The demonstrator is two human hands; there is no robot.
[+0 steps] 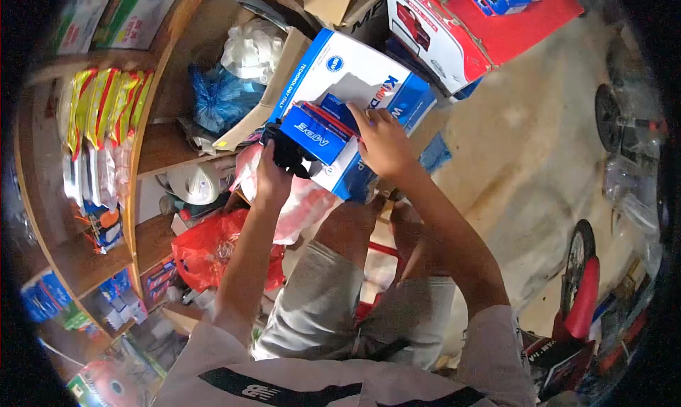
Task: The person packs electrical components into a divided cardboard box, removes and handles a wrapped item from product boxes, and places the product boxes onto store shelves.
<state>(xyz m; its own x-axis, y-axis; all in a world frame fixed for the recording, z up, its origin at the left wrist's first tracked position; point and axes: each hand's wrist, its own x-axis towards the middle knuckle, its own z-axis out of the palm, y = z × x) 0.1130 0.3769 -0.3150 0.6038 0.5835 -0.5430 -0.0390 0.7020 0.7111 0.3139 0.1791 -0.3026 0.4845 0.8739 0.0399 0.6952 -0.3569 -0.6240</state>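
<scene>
My left hand [273, 176] is closed around a black item [287, 150] whose kind I cannot make out. Right beside that item, a small blue box [312, 135] marked MIDE lies over a large white and blue carton [347, 73]. Another small blue box [339, 110] with red edging sits against it. My right hand [384, 141] has its index finger and thumb around the near end of these small boxes, its other fingers partly bent above the carton. The carton is tilted in front of my knees.
Wooden shelves [159, 73] on the left hold yellow packets [106, 112], a blue plastic bag [220, 98] and small boxes. A red plastic bag [213, 247] lies below. A red and white box [440, 41] stands at the back. Wheels [578, 258] are on the right.
</scene>
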